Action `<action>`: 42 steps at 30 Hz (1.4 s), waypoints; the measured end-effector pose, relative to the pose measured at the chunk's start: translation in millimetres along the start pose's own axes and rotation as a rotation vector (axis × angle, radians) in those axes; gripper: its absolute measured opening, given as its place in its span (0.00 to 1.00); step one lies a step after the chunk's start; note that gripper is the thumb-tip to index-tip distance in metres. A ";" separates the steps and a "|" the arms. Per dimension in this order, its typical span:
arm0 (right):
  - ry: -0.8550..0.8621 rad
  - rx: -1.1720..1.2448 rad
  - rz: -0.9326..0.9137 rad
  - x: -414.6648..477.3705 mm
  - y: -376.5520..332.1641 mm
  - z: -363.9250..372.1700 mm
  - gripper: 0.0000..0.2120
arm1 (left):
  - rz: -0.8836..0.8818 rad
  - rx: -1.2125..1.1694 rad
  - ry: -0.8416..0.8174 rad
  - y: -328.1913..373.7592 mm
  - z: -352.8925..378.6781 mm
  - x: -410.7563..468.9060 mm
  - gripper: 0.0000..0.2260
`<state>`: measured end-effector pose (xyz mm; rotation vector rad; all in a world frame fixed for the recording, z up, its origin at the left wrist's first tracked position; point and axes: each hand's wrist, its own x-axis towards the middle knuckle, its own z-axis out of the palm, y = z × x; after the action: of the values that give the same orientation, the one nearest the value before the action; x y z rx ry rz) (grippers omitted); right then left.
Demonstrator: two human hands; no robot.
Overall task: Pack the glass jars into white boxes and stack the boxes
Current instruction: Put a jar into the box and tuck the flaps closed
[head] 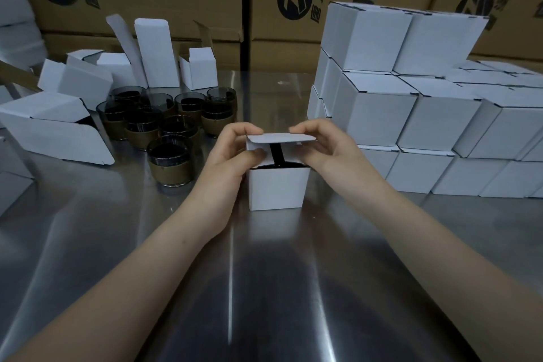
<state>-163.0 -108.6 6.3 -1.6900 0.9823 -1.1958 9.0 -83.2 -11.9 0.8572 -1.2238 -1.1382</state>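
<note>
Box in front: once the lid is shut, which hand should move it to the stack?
Probably right: the right hand holds the box on the side nearest the stack.

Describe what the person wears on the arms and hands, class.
The left forearm and right forearm are bare, with no sleeves in view. The left hand and right hand carry no gloves, rings, watch or bracelet.

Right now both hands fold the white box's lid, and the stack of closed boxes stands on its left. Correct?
No: the head view shows the stack of closed boxes on the right of the white box. Left hand and right hand fold its lid.
</note>
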 end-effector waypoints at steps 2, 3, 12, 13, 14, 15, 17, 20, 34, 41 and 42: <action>-0.006 0.023 0.022 0.1 0.7 -2.1 0.10 | -0.007 -0.004 0.000 -0.5 -0.4 0.1 0.10; -0.009 0.039 0.041 0.6 1.0 -3.5 0.11 | -0.015 -0.011 0.004 -0.8 -0.8 0.2 0.10; -0.065 0.102 0.152 0.5 -2.2 -11.8 0.16 | -0.072 -0.094 0.006 1.0 -1.8 -2.5 0.15; -0.083 0.075 0.143 0.0 -0.9 -13.1 0.13 | -0.071 -0.092 0.011 0.2 -3.2 -4.4 0.17; -0.103 0.037 0.122 -0.5 0.8 -14.7 0.09 | -0.061 -0.077 0.020 1.2 -2.7 -1.3 0.18; -0.128 -0.013 0.094 -0.9 2.7 -16.8 0.05 | -0.050 -0.019 0.041 1.6 -3.0 0.5 0.18; -0.187 -0.112 0.052 -1.6 4.8 -19.8 0.07 | -0.034 0.199 0.070 4.6 -4.7 4.8 0.12; -0.259 -0.189 0.024 -3.0 4.9 -20.8 0.16 | 0.075 0.401 -0.062 3.1 -7.7 -2.4 0.15; -0.351 -0.257 -0.024 -6.1 2.8 -24.5 0.23 | 0.240 0.680 -0.144 -5.2 -17.0 -1.6 0.27; -0.306 -0.255 -0.099 -4.9 6.5 -23.6 0.17 | 0.249 0.669 -0.130 -5.0 -15.5 -2.1 0.25; -0.306 -0.257 -0.105 -4.8 6.7 -23.3 0.16 | 0.250 0.670 -0.132 -5.0 -15.1 -2.3 0.25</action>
<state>-187.4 -110.9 3.4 -2.0772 0.8935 -0.8662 23.0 -83.4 -19.9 1.0891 -1.8114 -0.5829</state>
